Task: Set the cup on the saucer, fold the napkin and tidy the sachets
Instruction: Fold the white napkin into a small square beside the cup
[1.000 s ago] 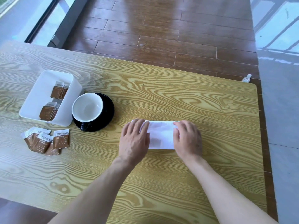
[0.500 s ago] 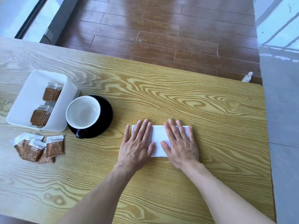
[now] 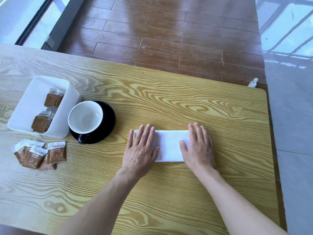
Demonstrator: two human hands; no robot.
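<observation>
A white folded napkin [image 3: 170, 145] lies flat as a long rectangle on the wooden table [image 3: 186, 102]. My left hand [image 3: 141, 150] presses palm-down on its left end, fingers spread. My right hand [image 3: 199, 147] lies flat on its right end. To the left, a black cup with a white inside [image 3: 85, 117] stands on a black saucer [image 3: 109, 119]. Several brown-and-white sachets [image 3: 38, 155] lie loose in a small heap near the table's left side. More sachets [image 3: 53, 100] stand in a white box [image 3: 32, 99] behind them.
The table's far edge and rounded right corner border a brown plank floor [image 3: 169, 39]. A small clear bottle [image 3: 253, 82] lies on the floor past the far right corner. Grey tiles run along the right.
My hands have slid apart along the napkin, from close together at its middle out to its two ends. The napkin now shows as a longer flat strip between them.
</observation>
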